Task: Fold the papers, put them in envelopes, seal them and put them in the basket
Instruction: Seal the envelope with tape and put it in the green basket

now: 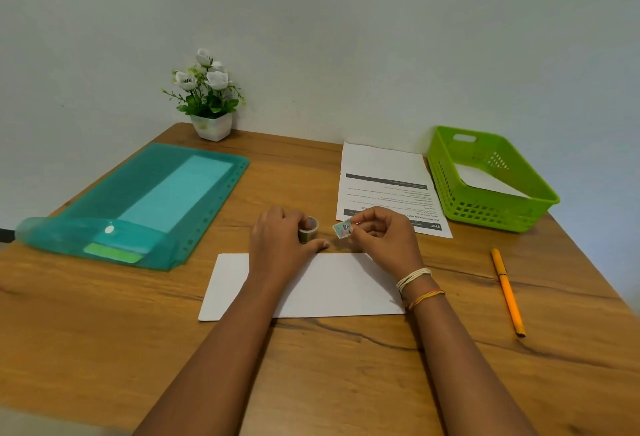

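Observation:
A white envelope (pixel 332 288) lies flat on the wooden table in front of me, under both wrists. My left hand (pixel 280 241) grips a small roll of sticker tape (pixel 309 229) just beyond the envelope's far edge. My right hand (pixel 384 236) pinches a small stamp-like sticker (pixel 343 229) between thumb and fingertips, right beside the roll. Printed papers (pixel 384 172) lie stacked behind my right hand. The green basket (pixel 498 214) at the right back holds one white envelope (pixel 485 181).
A teal plastic folder (pixel 145 200) with envelopes inside lies at the left. A potted white flower (pixel 209 96) stands at the back by the wall. An orange pen (pixel 507 292) lies at the right, near the table's edge.

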Demonstrator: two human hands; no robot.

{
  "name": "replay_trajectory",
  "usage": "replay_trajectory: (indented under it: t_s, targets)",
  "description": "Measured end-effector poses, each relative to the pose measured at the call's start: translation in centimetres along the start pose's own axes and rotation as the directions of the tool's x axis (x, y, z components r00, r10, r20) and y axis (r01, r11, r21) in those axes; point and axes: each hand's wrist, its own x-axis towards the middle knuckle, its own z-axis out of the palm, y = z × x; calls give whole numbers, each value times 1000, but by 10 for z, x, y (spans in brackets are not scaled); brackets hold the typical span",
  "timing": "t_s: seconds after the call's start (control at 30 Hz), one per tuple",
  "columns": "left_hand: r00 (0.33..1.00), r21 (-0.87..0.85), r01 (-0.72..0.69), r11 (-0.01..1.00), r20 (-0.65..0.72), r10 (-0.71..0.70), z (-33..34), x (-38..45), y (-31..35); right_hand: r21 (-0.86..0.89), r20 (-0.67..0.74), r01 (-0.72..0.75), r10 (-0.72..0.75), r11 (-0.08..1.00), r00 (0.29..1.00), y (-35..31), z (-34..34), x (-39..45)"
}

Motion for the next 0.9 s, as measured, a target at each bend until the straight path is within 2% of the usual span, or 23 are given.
replay_trajectory:
  t_s: [0.17,0.33,0.4,0.47,0.57,0.73,0.9]
  targets:
    - [998,-30,-31,999,-63,29,0,-1,4,4,8,-37,37,999,999,4,-9,2]
    - [969,4,-204,979,-140,203,5,-8,18,42,32,-69,68,997,997,14,-21,2]
    - [949,-44,-310,950,-77,306,7,-15,27,72,37,-96,93,993,995,15,-27,-2]
    - [938,-104,-334,937,60,341,8,-22,36,113,33,-125,122,986,992,15,-32,-6]
    - [907,-28,-347,937,245,343,4,-30,42,57,8,-101,101,993,995,14,-44,-12]
    - [868,141,-447,883,309,389,-7,-44,50,17,116,-150,147,989,982,2,-63,-22]
    - [859,35,-353,935,408,309,-2,-56,53,-153,193,-182,210,971,958,4,-63,-25]
